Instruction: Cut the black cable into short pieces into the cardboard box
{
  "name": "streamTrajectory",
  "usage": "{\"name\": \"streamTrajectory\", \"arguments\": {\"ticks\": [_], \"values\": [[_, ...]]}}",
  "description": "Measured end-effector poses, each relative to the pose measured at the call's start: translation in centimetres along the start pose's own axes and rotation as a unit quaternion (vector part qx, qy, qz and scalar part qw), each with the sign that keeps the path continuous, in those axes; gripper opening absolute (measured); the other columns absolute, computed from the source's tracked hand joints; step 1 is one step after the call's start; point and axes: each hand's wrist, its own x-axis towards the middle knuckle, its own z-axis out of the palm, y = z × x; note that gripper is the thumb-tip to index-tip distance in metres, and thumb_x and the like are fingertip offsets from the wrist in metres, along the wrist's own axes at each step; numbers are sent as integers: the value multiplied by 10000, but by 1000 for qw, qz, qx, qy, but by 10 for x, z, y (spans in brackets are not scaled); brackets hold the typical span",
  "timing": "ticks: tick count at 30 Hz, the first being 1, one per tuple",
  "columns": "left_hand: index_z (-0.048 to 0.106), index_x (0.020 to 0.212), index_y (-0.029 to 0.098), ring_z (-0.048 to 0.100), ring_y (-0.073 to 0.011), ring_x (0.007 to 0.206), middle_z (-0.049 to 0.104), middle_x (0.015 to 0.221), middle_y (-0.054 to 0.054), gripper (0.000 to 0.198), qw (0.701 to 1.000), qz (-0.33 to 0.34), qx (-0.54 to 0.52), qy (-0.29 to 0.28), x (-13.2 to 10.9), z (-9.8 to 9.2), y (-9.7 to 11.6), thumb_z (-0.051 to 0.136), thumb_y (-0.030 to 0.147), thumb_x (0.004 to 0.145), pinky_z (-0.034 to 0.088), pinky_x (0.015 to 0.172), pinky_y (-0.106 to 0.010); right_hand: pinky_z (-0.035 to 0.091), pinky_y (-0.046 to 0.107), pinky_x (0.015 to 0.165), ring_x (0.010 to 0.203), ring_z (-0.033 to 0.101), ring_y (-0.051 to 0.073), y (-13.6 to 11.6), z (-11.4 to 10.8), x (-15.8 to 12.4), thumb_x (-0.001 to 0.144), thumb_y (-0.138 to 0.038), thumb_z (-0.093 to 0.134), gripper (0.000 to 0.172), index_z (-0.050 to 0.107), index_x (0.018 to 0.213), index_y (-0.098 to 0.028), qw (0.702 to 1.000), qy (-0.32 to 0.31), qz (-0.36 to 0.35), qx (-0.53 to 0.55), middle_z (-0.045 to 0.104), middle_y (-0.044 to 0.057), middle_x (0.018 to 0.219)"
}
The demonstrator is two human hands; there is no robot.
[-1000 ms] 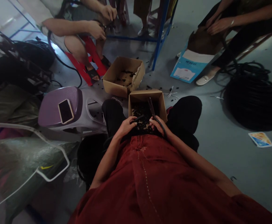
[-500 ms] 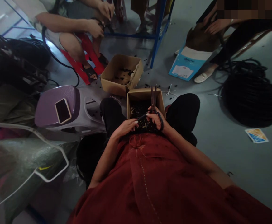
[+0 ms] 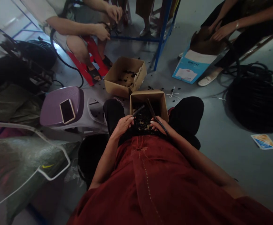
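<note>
Between my knees stands a small cardboard box (image 3: 148, 92) with many black pieces (image 3: 144, 120) lying inside. My left hand (image 3: 125, 124) is closed on a short black rubber-like strip (image 3: 139, 110), whose free end points up and right over the box. In my right hand (image 3: 159, 123) is a pair of scissors (image 3: 150, 107), blades pointing up and away, apart from the strip. The fingers of that hand are wrapped about the handles.
A second cardboard box (image 3: 124, 86) stands just ahead. To the left is a purple stool (image 3: 53, 109) bearing a phone (image 3: 67, 111). A blue-white carton (image 3: 188, 67) and a black coil (image 3: 255, 103) are on the right. Co-workers sit ahead on both sides.
My hands have moved apart. The strip has left the right hand's fingers and now tilts up from my left hand. The scissors have tipped leftward and lower, their blades now together.
</note>
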Motion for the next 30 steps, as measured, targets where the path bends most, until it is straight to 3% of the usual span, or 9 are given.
{"name": "streamTrajectory", "arguments": {"ticks": [6,15,23,30], "values": [[603,874,138,386,-61,492,517,659,10,344,1000,-3,-28,7,2,5,-3,407,420,856,290,473,-198,474,247,579,644,596,130,8,-4,-17,807,-486,512,364,474,1020,-193,995,-31,-18,-96,613,24,818],[564,756,142,395,-60,498,502,642,17,336,1000,9,-24,0,3,7,-5,400,416,862,306,496,-200,469,267,627,680,605,154,8,-2,-14,812,-516,510,386,498,1042,-206,984,-52,-25,-168,639,28,849],[599,849,141,399,-65,510,522,653,11,376,999,1,-2,-35,3,9,-14,397,458,869,294,484,-196,469,275,629,676,618,159,4,2,-11,811,-543,502,431,495,1075,-203,987,-53,-17,-153,648,37,876],[576,778,139,389,-61,498,510,636,13,374,999,5,2,-41,3,8,-12,389,447,876,292,491,-197,468,278,641,729,605,159,11,0,-7,802,-560,504,486,474,1117,-191,986,-86,-31,-138,626,50,952]]}}
